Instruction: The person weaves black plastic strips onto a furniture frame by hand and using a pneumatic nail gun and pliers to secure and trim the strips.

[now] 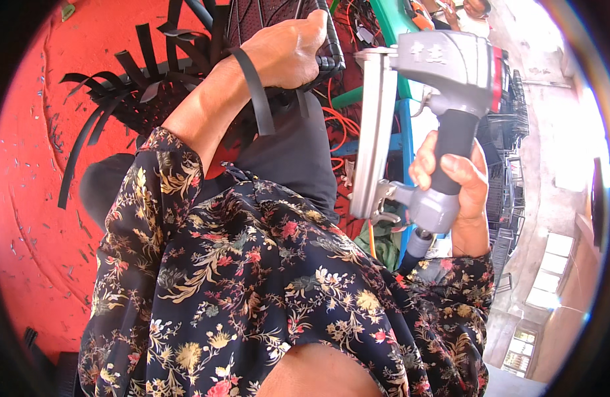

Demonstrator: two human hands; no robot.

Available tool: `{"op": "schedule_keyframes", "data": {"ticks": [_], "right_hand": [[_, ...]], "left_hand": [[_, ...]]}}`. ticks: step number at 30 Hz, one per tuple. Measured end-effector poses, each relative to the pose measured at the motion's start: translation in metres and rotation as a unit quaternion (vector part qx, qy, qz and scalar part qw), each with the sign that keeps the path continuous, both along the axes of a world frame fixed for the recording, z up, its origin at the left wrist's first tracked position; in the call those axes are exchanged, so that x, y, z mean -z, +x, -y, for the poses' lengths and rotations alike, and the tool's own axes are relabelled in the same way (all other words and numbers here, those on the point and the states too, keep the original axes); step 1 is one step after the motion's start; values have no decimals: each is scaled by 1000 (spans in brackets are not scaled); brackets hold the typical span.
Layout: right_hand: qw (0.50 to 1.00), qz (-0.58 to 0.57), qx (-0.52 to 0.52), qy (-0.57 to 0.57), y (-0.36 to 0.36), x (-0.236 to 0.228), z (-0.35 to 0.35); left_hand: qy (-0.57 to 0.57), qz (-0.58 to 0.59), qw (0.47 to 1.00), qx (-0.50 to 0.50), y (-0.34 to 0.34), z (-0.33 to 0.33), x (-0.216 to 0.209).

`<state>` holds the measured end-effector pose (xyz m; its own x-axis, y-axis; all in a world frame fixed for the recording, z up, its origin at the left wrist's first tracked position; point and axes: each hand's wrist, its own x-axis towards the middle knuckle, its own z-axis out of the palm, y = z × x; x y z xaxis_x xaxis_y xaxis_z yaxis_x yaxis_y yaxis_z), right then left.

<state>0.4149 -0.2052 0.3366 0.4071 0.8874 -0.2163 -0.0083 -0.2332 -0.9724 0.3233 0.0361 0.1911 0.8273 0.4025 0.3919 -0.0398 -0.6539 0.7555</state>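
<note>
My right hand is wrapped round the black grip of a grey pneumatic staple gun, raised at the right. Its long silver magazine stands nearly upright, and a hose fitting shows at the grip's lower end. My left hand is closed at the edge of a black woven frame; what its curled fingers hold is hidden. One flat black strip hangs across my left wrist. Several more loose strips stick out of the black weaving at the left.
Red flooring with scattered dark scraps spreads at the left. An orange hose coils beside green and blue frame bars. Stacked black frames line the right side. Another person is at the upper right.
</note>
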Motion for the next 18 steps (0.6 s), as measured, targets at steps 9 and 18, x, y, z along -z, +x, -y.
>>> {"op": "schedule_keyframes", "data": {"ticks": [9, 18], "right_hand": [[985, 119, 120, -20, 66, 14, 42], [890, 349, 246, -160, 225, 88, 104]], "left_hand": [[-14, -28, 1000, 2, -19, -6, -11], [-42, -72, 995, 48, -31, -3, -10]]}}
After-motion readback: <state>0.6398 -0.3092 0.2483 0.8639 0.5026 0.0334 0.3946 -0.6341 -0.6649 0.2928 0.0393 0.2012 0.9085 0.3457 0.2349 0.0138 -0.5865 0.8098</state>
